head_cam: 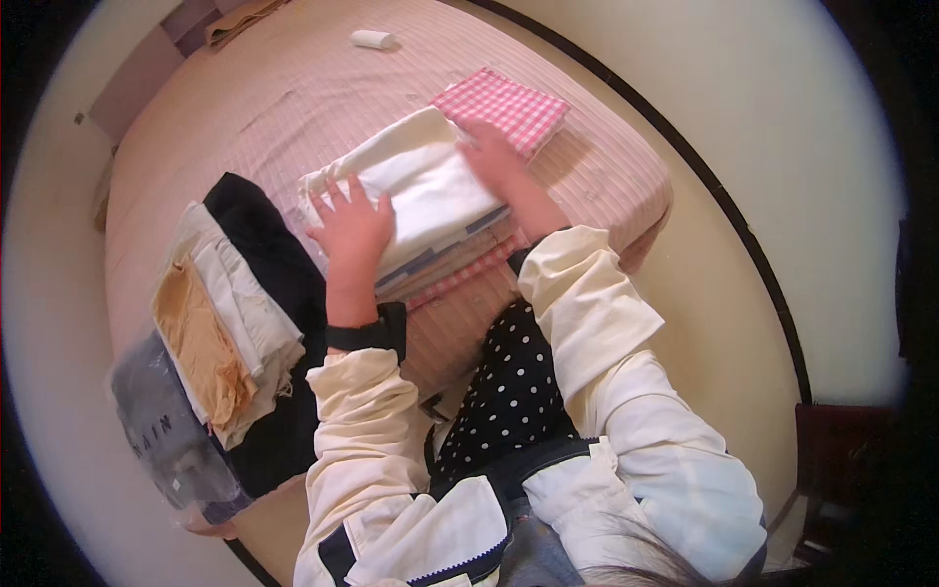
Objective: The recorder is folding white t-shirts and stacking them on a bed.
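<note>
A folded white cloth (429,176) lies on top of a stack of folded fabrics in front of me. Below it show a blue-and-white layer and a pink checked layer (462,268). My left hand (356,220) rests flat on the cloth's left part, fingers spread. At the cloth's right edge is my right hand (491,158), slightly blurred, its fingertips close to the far right corner. Just beyond that hand lies a folded pink-and-white gingham cloth (506,106). Neither hand appears to grip anything.
The stack sits on a bed with a pink quilted cover (279,110). To the left lie black fabric (257,227), white cloth (227,257), a tan cloth (194,330) and a grey plastic-wrapped package (158,411). A white cylindrical object (373,39) lies at the far side.
</note>
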The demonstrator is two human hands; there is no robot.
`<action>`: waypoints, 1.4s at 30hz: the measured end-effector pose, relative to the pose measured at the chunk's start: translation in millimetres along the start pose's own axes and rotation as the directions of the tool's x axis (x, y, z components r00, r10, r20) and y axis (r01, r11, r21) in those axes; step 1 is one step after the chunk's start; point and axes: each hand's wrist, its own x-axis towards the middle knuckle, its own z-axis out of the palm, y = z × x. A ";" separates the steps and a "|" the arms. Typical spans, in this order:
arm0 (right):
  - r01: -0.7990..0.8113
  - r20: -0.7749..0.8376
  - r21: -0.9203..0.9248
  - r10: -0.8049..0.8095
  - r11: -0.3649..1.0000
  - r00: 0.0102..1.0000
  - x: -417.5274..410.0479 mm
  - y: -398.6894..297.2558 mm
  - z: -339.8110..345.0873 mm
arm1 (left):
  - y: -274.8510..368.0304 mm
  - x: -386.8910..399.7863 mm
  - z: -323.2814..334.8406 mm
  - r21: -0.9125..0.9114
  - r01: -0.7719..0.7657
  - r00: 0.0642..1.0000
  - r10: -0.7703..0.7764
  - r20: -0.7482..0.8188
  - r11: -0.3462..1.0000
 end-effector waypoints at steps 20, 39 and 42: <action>-0.333 0.280 0.941 0.696 -0.062 0.661 -10.9 132.5 11.3 | -4.7 -0.7 15.5 0.177 -0.063 0.987 0.088 -0.137 0.982; -0.162 0.221 0.975 0.655 -0.151 0.722 -66.8 152.5 -33.6 | -2.7 -0.7 16.1 0.236 -0.047 0.989 0.079 -0.129 0.971; -0.159 0.059 0.982 0.639 0.101 0.767 -59.0 160.7 -42.5 | -3.8 0.3 22.6 0.187 -0.051 0.979 0.086 -0.184 0.981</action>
